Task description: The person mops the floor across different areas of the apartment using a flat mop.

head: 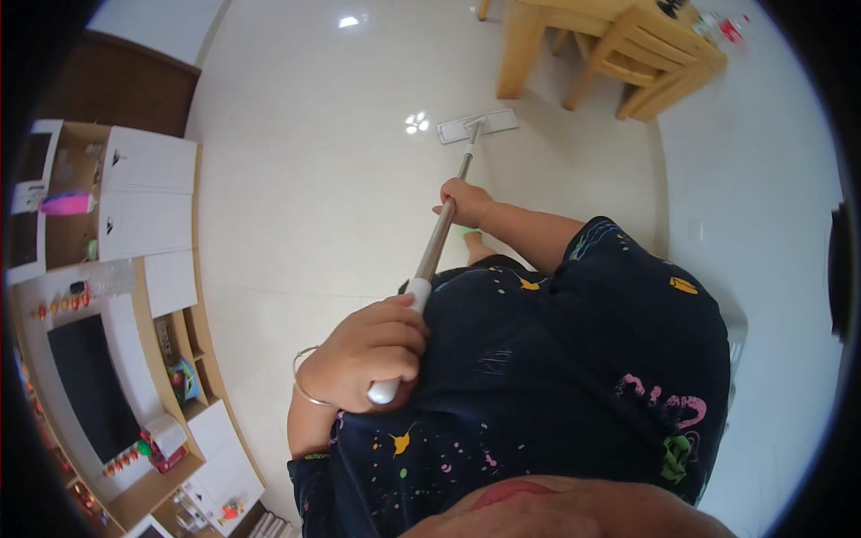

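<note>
A flat mop with a white rectangular head (499, 121) rests on the shiny pale tiled floor (303, 202) ahead of me. Its metal pole (438, 235) slants back towards my body. My left hand (363, 356), with a bangle at the wrist, is wrapped around the white grip (418, 289) at the upper end, close to my chest; the grip's rounded tip pokes out below the fingers. Further down the pole, my right hand (467, 203) is closed around the metal. Part of a foot (473, 237) shows just below that hand.
A wooden table (525, 47) and wooden chair (639, 54) stand beyond the mop head to the right, with a bottle (733, 28) on the table. Along the left runs a cabinet unit (151, 158) holding a television (94, 387). A white wall (740, 168) bounds the right side.
</note>
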### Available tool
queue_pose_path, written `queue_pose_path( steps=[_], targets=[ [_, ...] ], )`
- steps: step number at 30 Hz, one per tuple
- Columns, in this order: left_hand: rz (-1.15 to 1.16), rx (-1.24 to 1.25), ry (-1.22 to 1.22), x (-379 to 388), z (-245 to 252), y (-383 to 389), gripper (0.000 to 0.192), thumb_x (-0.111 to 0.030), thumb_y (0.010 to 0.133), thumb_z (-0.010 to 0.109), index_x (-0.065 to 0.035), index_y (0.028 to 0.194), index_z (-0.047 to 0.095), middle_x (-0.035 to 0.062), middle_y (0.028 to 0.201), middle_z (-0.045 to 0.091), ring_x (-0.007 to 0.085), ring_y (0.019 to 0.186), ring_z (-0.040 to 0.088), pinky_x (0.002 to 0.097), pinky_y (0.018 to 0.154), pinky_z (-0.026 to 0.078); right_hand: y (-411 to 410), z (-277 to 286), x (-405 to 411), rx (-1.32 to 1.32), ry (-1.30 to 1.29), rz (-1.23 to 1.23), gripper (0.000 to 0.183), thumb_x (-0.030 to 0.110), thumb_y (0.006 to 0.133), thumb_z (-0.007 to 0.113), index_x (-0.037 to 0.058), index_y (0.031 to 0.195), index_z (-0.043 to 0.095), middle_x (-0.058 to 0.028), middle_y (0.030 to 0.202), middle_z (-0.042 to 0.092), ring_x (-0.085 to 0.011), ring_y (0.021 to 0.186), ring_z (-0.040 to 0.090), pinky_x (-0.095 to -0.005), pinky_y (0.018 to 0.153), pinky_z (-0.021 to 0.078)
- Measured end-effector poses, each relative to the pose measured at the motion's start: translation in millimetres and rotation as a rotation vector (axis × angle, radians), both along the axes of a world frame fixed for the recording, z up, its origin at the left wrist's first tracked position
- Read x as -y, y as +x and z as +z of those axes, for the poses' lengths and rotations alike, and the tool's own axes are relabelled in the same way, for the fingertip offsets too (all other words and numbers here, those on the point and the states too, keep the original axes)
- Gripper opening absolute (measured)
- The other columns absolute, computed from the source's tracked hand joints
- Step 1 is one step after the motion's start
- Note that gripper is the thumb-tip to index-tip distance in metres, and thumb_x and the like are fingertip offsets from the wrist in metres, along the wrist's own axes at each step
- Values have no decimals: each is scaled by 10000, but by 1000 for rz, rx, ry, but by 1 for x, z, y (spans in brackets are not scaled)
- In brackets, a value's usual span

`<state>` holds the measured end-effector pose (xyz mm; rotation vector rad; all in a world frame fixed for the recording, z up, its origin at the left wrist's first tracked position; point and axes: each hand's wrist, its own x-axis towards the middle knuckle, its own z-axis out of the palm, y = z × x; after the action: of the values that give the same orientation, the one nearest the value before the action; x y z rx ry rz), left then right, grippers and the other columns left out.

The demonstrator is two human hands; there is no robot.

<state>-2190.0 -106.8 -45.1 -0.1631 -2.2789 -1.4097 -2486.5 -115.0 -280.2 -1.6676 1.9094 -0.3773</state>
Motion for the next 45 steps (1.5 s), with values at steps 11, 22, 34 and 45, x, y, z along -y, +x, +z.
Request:
queue_pose_path(
  steps=[11,22,34,45],
  targets=[
    [226,-240,42,4,50,53,206,-169,693,700,-114,641,509,69,650,623,266,668,667,416,738,526,39,85,-16,-141,24,168,320,463,759,657,145,765,625,-76,804,659,-294,839,640,-441,677,500],
    [511,-259,89,7,21,41,398,-320,663,837,-80,846,578,115,843,621,294,791,636,365,685,509,-22,59,12,-350,-496,234,268,326,781,643,163,588,554,-45,615,573,-270,699,561,-419,670,395],
    [-60,-17,189,53,-1,-26,149,-74,701,674,-66,633,542,100,678,572,328,756,634,464,874,456,-70,-11,-20,-255,44,244,249,344,759,630,114,665,617,-111,737,641,-360,759,616,-462,679,494],
    [96,292,-78,55,147,99,222,-256,705,646,-153,546,529,-13,609,596,175,631,655,402,932,441,129,59,80,111,26,763,203,324,753,582,130,719,629,-120,754,649,-346,742,621,-469,638,477]
  ],
)
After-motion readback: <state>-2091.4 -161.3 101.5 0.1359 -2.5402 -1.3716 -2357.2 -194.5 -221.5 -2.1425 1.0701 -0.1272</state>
